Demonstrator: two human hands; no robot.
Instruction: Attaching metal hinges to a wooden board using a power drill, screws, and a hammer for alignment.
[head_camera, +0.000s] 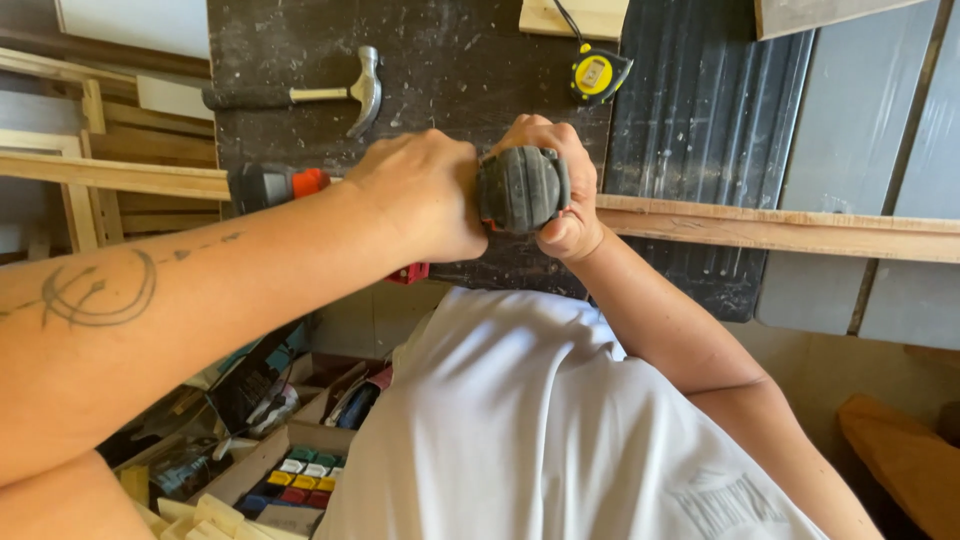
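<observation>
My right hand (556, 190) grips the dark grey rear end of a power drill (520, 188). My left hand (425, 190) lies over the drill's body, covering most of it; an orange and grey part of the tool (280, 184) and a red piece (408, 272) stick out beside and below that hand. The drill is held level over a long wooden strip (780, 228) that runs off to the right across the dark workbench (450, 60). The drill's tip is hidden.
A claw hammer (310, 95) lies on the bench at the back left. A yellow tape measure (596, 72) sits by a wood block (572, 16). Wooden frames (90, 170) stand at left. A box of small coloured pieces (300, 478) sits below.
</observation>
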